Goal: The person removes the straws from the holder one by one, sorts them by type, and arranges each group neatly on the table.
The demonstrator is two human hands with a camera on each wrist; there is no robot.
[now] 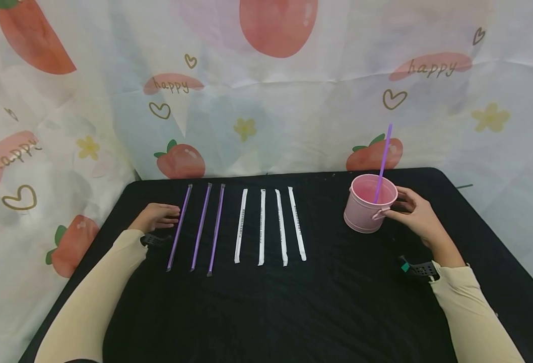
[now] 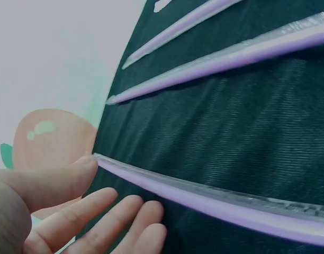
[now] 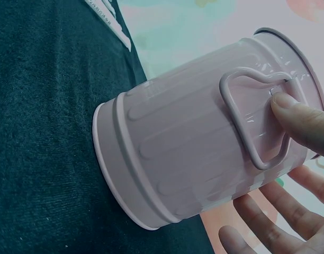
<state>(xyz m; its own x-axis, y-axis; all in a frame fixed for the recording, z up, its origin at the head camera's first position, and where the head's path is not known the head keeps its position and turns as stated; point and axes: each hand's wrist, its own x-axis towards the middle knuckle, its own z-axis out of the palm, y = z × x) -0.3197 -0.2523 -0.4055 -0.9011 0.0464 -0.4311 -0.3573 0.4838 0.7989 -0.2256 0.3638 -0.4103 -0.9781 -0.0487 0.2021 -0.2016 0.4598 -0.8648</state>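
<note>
In the head view my right hand [image 1: 413, 214] holds a small pink metal bucket [image 1: 361, 214] standing on the table's right side. The right wrist view has the thumb against the bucket [image 3: 178, 143] by its wire handle [image 3: 241, 127], with the fingers along the other side. A bare purple drinking straw [image 1: 386, 151] leans upright inside the bucket. Over on the left, my left hand [image 1: 157, 217] is beside the leftmost of three purple straws in clear wrappers [image 1: 180, 227]. Its fingers are loosely bent, and the thumb is near one end of that wrapped straw [image 2: 215, 203].
Several straws in white paper wrappers [image 1: 262, 227] lie in a row between the purple straws and the bucket. A black cloth [image 1: 266, 312] covers the table. Behind it hangs a printed curtain [image 1: 293, 116] with fruit and hearts.
</note>
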